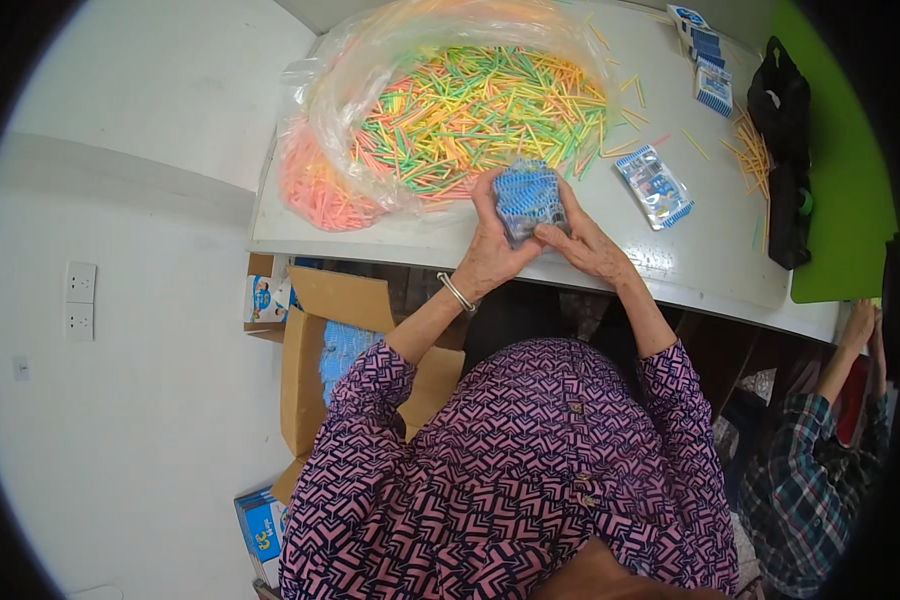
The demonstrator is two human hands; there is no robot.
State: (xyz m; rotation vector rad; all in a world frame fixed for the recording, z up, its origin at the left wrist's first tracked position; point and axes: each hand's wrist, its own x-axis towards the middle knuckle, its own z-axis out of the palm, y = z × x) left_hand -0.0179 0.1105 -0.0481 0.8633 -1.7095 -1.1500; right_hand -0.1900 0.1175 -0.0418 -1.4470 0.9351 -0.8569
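Between my two hands, over the table's front edge, is a stack of blue packets (pixel 530 200) with patterned, striped ends. My left hand (pixel 490 240) is wrapped around its left side. My right hand (pixel 588 245) grips the right side, its thumb across the near end. Just beyond the stack lies a large clear plastic bag (pixel 345 110), opened wide and full of thin coloured sticks (pixel 480 110) in pink, yellow, green and orange. A single silver-and-blue packet (pixel 655 187) lies flat on the table to the right of my right hand.
More packets (pixel 712 85) lie at the table's (pixel 420 238) back right. Loose orange sticks (pixel 750 155) sit beside a black object (pixel 782 130) along a green panel (pixel 845 150). Below left stands an open cardboard box (pixel 345 292) holding blue packets. A co-worker's hands (pixel 858 325) show at far right.
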